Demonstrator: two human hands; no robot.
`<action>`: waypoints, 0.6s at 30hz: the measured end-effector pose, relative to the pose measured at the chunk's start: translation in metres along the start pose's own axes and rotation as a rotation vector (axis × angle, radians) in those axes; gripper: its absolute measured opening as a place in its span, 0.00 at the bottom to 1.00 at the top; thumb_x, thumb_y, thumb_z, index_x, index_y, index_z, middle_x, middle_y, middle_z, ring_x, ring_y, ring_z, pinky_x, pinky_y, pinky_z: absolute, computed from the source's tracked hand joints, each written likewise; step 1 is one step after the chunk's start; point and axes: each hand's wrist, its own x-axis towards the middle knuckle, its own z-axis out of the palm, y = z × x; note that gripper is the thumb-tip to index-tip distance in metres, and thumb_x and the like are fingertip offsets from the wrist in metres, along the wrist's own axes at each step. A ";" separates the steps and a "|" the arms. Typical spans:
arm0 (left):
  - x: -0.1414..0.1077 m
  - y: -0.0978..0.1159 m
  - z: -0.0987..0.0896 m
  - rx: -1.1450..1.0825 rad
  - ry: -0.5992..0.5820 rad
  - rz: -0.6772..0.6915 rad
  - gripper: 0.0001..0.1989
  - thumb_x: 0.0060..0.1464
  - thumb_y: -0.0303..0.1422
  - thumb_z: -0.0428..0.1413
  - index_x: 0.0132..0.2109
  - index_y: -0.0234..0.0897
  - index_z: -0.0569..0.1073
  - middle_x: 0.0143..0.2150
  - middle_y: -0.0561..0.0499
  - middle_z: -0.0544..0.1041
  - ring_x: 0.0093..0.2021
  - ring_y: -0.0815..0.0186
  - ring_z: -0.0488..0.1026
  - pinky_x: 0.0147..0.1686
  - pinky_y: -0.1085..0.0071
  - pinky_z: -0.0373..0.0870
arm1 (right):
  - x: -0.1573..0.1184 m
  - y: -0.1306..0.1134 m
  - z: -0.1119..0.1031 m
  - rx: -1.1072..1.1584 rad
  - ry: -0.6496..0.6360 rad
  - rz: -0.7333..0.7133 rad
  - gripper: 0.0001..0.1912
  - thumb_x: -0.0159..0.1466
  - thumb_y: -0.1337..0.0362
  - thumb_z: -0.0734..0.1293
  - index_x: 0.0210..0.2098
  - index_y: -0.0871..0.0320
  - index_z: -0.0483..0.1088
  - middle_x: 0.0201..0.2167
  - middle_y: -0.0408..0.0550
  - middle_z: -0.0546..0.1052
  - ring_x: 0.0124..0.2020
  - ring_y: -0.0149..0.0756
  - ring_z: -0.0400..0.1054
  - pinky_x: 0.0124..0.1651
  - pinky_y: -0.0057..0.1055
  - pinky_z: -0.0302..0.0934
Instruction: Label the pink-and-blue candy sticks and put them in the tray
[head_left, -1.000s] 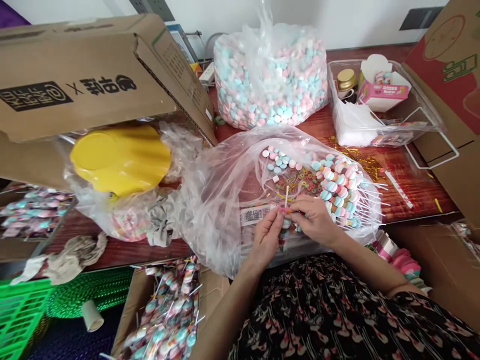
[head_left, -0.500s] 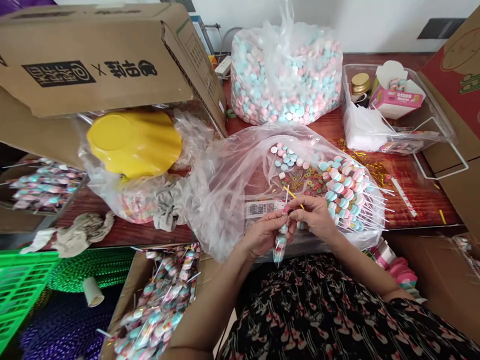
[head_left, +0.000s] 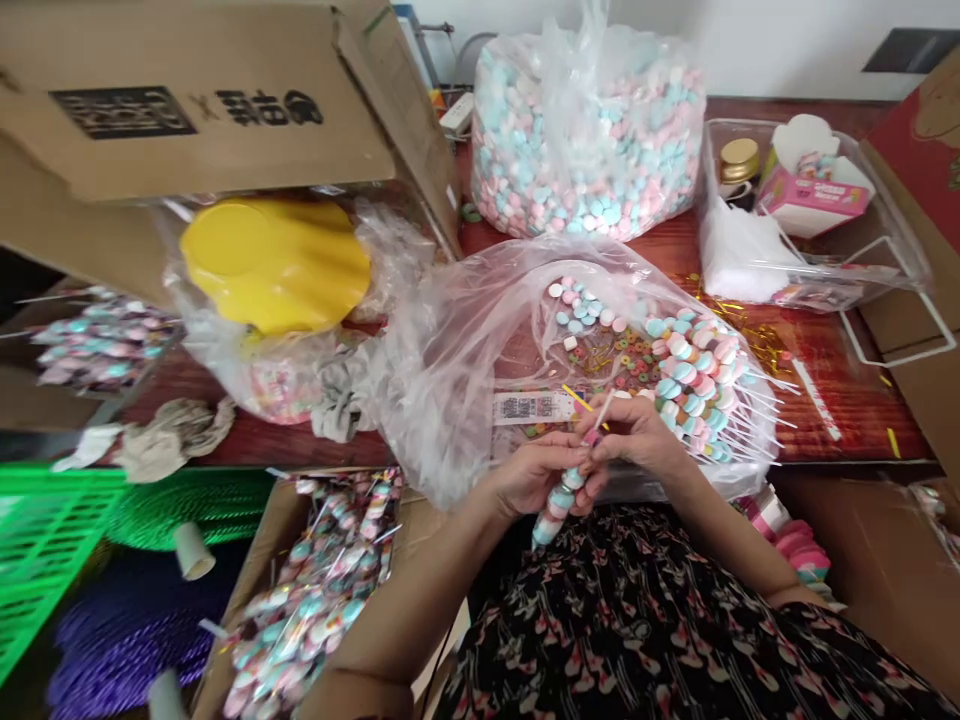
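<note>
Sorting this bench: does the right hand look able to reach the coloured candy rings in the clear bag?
Probably yes: the right hand sits just below the coloured candy rings, nothing bulky between them, though it must first release the candy stick it pinches.

candy stick point(head_left: 561, 498), tilted
pink and blue candies threaded along it, top end pinched in the right hand point(head_left: 631, 430)

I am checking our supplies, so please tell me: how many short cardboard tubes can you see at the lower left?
2. One cardboard tube lies at the edge of the green tinsel; the other is at the bottom of the view, beside the purple tinsel. More may be hidden.
</note>
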 end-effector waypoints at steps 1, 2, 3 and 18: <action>0.000 -0.004 0.003 -0.017 -0.015 -0.008 0.17 0.49 0.41 0.64 0.28 0.32 0.68 0.26 0.47 0.72 0.22 0.68 0.68 0.20 0.73 0.63 | -0.003 0.002 -0.001 -0.005 -0.012 -0.001 0.10 0.52 0.59 0.77 0.32 0.55 0.80 0.30 0.43 0.77 0.34 0.32 0.70 0.41 0.30 0.65; 0.000 -0.007 0.006 -0.028 -0.040 -0.019 0.18 0.48 0.42 0.64 0.28 0.33 0.67 0.26 0.47 0.71 0.22 0.68 0.67 0.20 0.73 0.62 | -0.007 0.004 -0.001 -0.027 -0.028 -0.011 0.08 0.53 0.58 0.76 0.31 0.55 0.80 0.30 0.44 0.77 0.36 0.34 0.70 0.43 0.32 0.66; 0.000 -0.010 0.008 -0.024 -0.064 -0.025 0.19 0.46 0.44 0.65 0.29 0.34 0.67 0.26 0.48 0.71 0.22 0.68 0.67 0.20 0.72 0.62 | -0.011 0.006 -0.001 -0.047 -0.044 -0.022 0.07 0.55 0.59 0.75 0.30 0.55 0.80 0.31 0.44 0.77 0.37 0.35 0.71 0.44 0.34 0.66; -0.020 -0.008 -0.011 1.054 0.824 0.623 0.10 0.58 0.35 0.55 0.30 0.38 0.73 0.29 0.50 0.69 0.34 0.63 0.66 0.40 0.68 0.64 | 0.010 0.027 0.031 -0.277 0.472 -0.126 0.07 0.61 0.59 0.70 0.31 0.54 0.78 0.28 0.44 0.77 0.26 0.31 0.68 0.32 0.31 0.65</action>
